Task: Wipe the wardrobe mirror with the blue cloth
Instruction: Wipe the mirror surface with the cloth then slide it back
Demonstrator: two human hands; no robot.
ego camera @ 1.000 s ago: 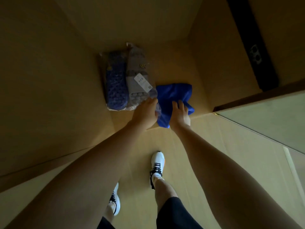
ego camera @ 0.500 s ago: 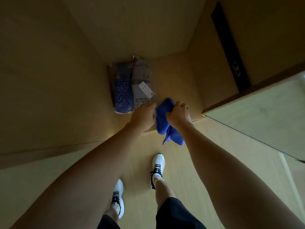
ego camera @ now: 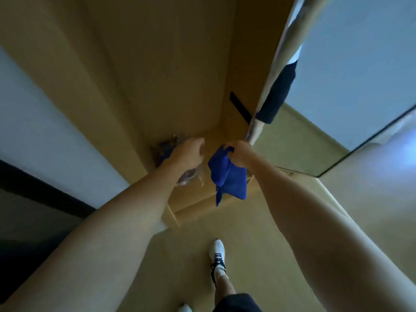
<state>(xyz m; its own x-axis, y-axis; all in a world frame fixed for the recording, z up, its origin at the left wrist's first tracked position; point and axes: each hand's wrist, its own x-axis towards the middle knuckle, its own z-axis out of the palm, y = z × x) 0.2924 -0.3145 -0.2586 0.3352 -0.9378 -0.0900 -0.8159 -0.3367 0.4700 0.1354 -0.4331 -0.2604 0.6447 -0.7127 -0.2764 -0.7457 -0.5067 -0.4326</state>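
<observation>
Plastic-wrapped pkg (ego camera: 164, 149) on wardrobe floor (ego camera: 191, 199); white sneaker (ego camera: 217, 251) below.

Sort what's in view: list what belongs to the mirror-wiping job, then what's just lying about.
For the job:
- blue cloth, gripped in the right hand
- wardrobe mirror, on the open door at the right

Lying about:
- plastic-wrapped slippers on the wardrobe floor, partly hidden by the left hand
- black strip on the wardrobe's inner wall

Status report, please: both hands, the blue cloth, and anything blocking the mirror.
Right hand grips blue cloth, lifted. Left hand curled, contents unclear. Mirror not yet touched, unobstructed.
</observation>
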